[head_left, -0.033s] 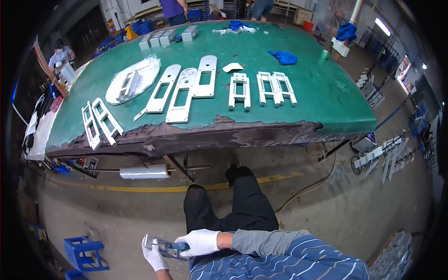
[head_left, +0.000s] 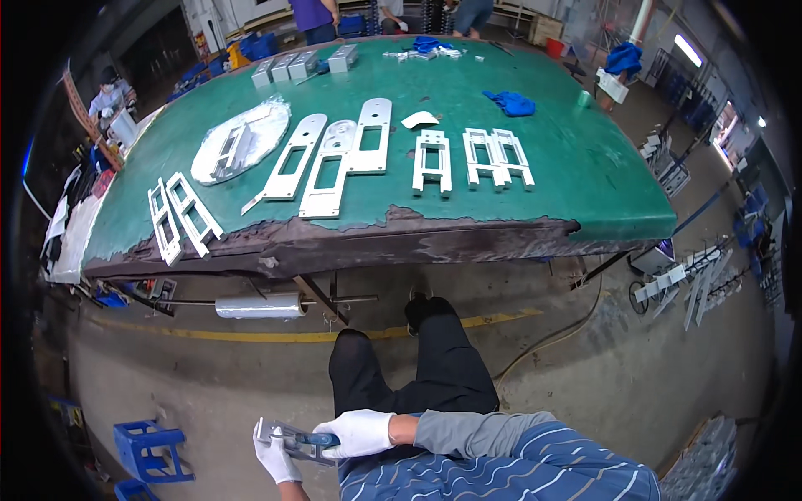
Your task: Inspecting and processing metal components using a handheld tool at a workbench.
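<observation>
Low in front of my body, a grey metal frame [head_left: 300,445] is held between both hands, tilted. My left hand [head_left: 274,456], in a white glove, is closed round its far left end, with fingers and thumb on its edges. My right hand [head_left: 365,433], also gloved in white, is closed at the frame's right end on a small blue piece [head_left: 320,439] pressed against the metal. Whether that blue piece is a cloth or a tool handle I cannot tell. My right fingertips are partly hidden.
Ahead stands a green-topped table [head_left: 568,184] with a torn front edge. On it lie metal frames [head_left: 432,163], long slotted plates [head_left: 368,138], a plastic-wrapped disc [head_left: 271,125] and a blue cloth [head_left: 511,103]. Blue stools [head_left: 150,451] stand at left; a film roll [head_left: 259,306] hangs below.
The view has shifted very slightly, so the table's things sit a few pixels over. Both hands keep the same hold on the metal frame.
</observation>
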Available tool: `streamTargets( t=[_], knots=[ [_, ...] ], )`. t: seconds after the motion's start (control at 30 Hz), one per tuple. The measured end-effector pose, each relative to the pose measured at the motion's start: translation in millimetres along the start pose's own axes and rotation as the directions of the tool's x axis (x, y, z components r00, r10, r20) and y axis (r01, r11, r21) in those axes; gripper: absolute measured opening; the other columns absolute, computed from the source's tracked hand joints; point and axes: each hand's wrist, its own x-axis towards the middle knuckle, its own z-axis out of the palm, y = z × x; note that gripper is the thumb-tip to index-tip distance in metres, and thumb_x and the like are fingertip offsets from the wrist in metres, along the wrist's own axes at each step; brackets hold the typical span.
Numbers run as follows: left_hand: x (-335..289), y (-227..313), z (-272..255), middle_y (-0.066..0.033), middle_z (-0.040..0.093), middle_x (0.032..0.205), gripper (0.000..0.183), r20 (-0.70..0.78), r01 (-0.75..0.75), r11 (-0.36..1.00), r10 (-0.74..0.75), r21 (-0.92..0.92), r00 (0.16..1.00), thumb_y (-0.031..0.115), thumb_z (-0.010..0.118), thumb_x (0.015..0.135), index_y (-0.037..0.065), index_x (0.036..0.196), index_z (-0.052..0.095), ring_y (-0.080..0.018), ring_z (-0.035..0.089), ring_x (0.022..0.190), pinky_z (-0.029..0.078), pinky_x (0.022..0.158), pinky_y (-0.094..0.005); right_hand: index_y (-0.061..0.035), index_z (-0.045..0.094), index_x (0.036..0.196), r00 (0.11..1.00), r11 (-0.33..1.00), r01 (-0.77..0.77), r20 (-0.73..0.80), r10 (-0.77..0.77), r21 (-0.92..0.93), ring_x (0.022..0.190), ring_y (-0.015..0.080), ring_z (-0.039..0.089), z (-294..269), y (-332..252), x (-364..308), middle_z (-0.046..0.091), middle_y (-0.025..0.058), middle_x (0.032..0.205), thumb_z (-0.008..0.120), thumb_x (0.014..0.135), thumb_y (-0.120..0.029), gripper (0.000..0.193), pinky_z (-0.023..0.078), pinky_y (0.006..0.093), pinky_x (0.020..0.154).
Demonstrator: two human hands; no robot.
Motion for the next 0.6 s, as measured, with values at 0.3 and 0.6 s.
streamTargets(
  t=[0.3, 0.6],
  knots=[
    [0.8, 27.5, 11.0, -0.0092, 0.064, 0.086, 0.050, 0.138, 0.262, 0.839, -0.223, -0.476, 0.965, 0.011, 0.050, 0.097, 0.003, 0.147, 0.049, -0.0151, 0.054, 0.047, 0.048, 0.049, -0.0277, -0.0130, 0.069, 0.118, 0.998, 0.999, -0.036, -0.043, 0.038, 0.031, 0.086, 0.0381, 0.070, -3.3, 1.4, -0.1, 0.077, 0.0107, 0.103, 0.063, 0.097, -0.040, 0.035, 0.052, 0.0423, 0.078],
    [3.0, 71.6, 31.9, -0.0005, 0.065, 0.080, 0.074, 0.189, 0.455, 0.595, -0.455, -0.662, 0.870, 0.078, 0.044, 0.099, 0.011, 0.118, 0.070, -0.0130, 0.057, 0.063, 0.044, 0.057, -0.0260, -0.0017, 0.066, 0.131, 0.987, 0.998, -0.064, -0.147, 0.065, 0.010, 0.089, 0.0298, 0.075, -15.7, -15.0, -8.6, 0.077, 0.0139, 0.111, 0.078, 0.091, -0.027, 0.049, 0.058, 0.0353, 0.082]
  ],
)
